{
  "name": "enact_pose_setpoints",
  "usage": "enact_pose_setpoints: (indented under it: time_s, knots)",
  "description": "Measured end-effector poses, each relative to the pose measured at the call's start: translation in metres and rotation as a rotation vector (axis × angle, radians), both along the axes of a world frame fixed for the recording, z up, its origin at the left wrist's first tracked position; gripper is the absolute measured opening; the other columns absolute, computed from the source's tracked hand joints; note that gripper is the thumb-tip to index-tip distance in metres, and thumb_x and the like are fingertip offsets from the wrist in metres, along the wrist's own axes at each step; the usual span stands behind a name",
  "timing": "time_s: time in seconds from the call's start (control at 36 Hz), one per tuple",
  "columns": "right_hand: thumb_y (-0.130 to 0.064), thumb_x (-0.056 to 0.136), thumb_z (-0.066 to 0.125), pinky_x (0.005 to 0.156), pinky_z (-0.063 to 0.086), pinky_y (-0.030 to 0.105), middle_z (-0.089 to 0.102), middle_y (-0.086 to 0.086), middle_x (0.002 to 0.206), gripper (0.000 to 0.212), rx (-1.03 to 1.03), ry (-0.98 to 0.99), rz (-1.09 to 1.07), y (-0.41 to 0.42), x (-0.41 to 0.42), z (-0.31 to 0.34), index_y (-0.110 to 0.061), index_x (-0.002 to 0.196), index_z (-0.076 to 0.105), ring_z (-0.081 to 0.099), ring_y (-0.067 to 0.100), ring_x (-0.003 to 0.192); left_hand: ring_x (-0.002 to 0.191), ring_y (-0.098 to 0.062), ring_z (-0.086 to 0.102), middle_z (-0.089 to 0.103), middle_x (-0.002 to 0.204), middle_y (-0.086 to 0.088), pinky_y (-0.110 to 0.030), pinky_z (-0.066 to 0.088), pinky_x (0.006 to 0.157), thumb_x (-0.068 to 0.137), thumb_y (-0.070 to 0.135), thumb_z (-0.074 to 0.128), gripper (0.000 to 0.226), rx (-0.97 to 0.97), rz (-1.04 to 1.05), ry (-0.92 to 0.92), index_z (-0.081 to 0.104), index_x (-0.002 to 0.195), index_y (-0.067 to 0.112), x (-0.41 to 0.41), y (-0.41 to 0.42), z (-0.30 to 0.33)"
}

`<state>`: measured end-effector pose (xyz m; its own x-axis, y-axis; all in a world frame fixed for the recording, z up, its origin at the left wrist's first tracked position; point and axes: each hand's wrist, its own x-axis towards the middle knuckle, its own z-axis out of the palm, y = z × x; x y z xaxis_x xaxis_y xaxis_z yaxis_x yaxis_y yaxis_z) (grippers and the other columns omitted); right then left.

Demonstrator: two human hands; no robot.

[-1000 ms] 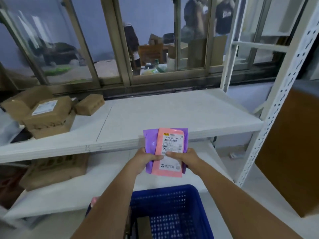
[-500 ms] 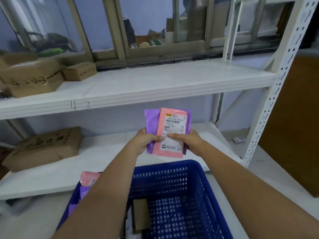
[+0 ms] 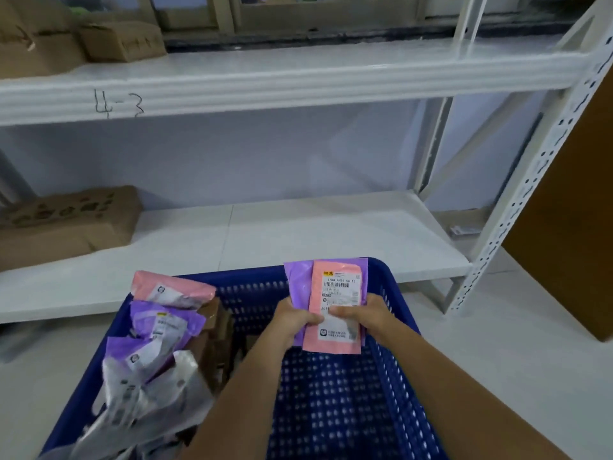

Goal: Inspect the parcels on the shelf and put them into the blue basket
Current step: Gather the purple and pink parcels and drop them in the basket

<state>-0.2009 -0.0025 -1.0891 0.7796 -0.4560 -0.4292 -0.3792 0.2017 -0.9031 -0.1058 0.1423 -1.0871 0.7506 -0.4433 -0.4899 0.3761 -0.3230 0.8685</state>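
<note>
Both hands hold a flat stack of two soft parcels upright over the blue basket point(image 3: 391, 287): a pink parcel point(image 3: 338, 293) with a white barcode label in front and a purple parcel point(image 3: 298, 283) behind it. My left hand point(image 3: 293, 322) pinches the stack's lower left side. My right hand point(image 3: 363, 315) grips the lower right, thumb on the label. Inside the basket's left half lie a pink bag point(image 3: 172, 288), purple bags point(image 3: 166, 323), a grey bag point(image 3: 142, 393) and brown boxes. The right half shows bare blue mesh.
A white metal rack holds a lower shelf point(image 3: 298, 237) with one cardboard box point(image 3: 66, 220) at the left. The upper shelf point(image 3: 298, 81), marked "4-3", carries cardboard boxes point(image 3: 122, 41) at far left. A perforated post point(image 3: 530, 180) and a brown panel point(image 3: 580, 194) stand right.
My view has tipped downward and the held parcels have dropped from shelf height to just over the basket. More of the basket's contents show. Both hands keep the same grip.
</note>
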Motion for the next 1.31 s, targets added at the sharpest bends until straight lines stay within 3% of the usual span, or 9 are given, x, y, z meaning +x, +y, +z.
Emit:
enact_pose_setpoints:
  time_s: [0.14,0.28,0.58,0.67,0.78,0.92,1.06,1.17,1.31]
  knots:
    - [0.003,0.064,0.086,0.082,0.059,0.042,0.073,0.011,0.103,0.041,-0.025,0.112,-0.069,-0.011,0.011,-0.057,-0.005,0.1,0.069,0.071,0.026,0.092,0.091,-0.024,0.067,0.07,0.104,-0.01,-0.037,0.056,0.081,0.069,-0.005,0.079,0.039,0.085,-0.007,0.01,0.064,0.103,0.004,0.007,-0.016,-0.058]
    - [0.005,0.064,0.085,0.092,0.054,0.044,0.07,0.012,0.111,0.051,-0.082,0.207,-0.138,-0.023,0.025,-0.108,-0.005,0.107,0.061,0.067,0.028,0.101,0.083,-0.013,0.065,0.069,0.105,-0.004,-0.016,0.051,0.058,0.077,0.004,0.077,0.035,0.002,-0.017,0.008,0.064,0.109,0.007,0.009,-0.03,-0.099]
    - [0.006,0.064,0.084,0.085,0.055,0.04,0.065,0.012,0.114,0.066,-0.149,0.321,-0.217,-0.034,0.041,-0.189,-0.004,0.12,0.051,0.065,0.029,0.102,0.108,-0.031,0.062,0.064,0.121,-0.014,-0.046,0.052,0.092,0.073,-0.004,0.076,0.051,0.119,0.021,-0.033,0.061,0.12,0.008,0.022,-0.058,-0.192]
    - [0.0,0.062,0.086,0.088,0.055,0.044,0.065,0.01,0.116,0.068,-0.239,0.378,-0.18,-0.038,0.04,-0.212,-0.008,0.12,0.05,0.065,0.027,0.101,0.109,-0.032,0.062,0.064,0.122,-0.014,-0.047,0.052,0.093,0.072,-0.005,0.075,0.051,0.135,0.043,-0.006,0.06,0.12,0.007,0.018,-0.062,-0.214]
    - [-0.004,0.069,0.082,0.082,0.051,0.033,0.062,0.009,0.116,0.063,-0.327,0.42,-0.153,-0.039,0.044,-0.212,-0.009,0.122,0.048,0.06,0.022,0.098,0.11,-0.031,0.061,0.063,0.123,-0.014,-0.041,0.051,0.092,0.074,0.0,0.076,0.051,0.215,0.058,-0.05,0.059,0.123,0.005,0.019,-0.067,-0.232]
    - [-0.01,0.075,0.08,0.093,0.051,0.041,0.061,0.011,0.121,0.06,-0.364,0.479,-0.121,-0.037,0.048,-0.231,-0.01,0.124,0.046,0.061,0.03,0.109,0.115,-0.032,0.058,0.06,0.127,-0.016,-0.038,0.05,0.092,0.08,0.004,0.073,0.05,0.306,0.039,-0.076,0.056,0.127,0.004,0.021,-0.072,-0.247]
    - [-0.011,0.083,0.074,0.079,0.05,0.03,0.059,0.012,0.127,0.058,-0.313,0.51,-0.103,-0.029,0.046,-0.248,-0.008,0.131,0.042,0.061,0.03,0.111,0.114,-0.029,0.058,0.06,0.126,-0.013,-0.027,0.044,0.082,0.087,0.013,0.067,0.039,0.433,-0.051,-0.142,0.056,0.124,0.006,0.025,-0.07,-0.257]
    - [-0.014,0.089,0.067,0.059,0.043,0.021,0.061,0.009,0.125,0.05,-0.332,0.524,-0.122,-0.024,0.042,-0.255,-0.014,0.134,0.044,0.063,0.026,0.107,0.113,-0.029,0.059,0.062,0.125,-0.012,-0.029,0.045,0.089,0.09,0.014,0.061,0.032,0.466,-0.097,-0.175,0.058,0.121,0.009,0.026,-0.069,-0.264]
    - [-0.013,0.088,0.067,0.063,0.045,0.023,0.065,0.007,0.119,0.042,-0.362,0.521,-0.164,-0.025,0.044,-0.259,-0.014,0.125,0.048,0.065,0.026,0.101,0.113,-0.03,0.058,0.061,0.126,-0.012,-0.033,0.047,0.092,0.091,0.012,0.058,0.033,0.44,-0.112,-0.166,0.056,0.124,0.01,0.027,-0.071,-0.266]
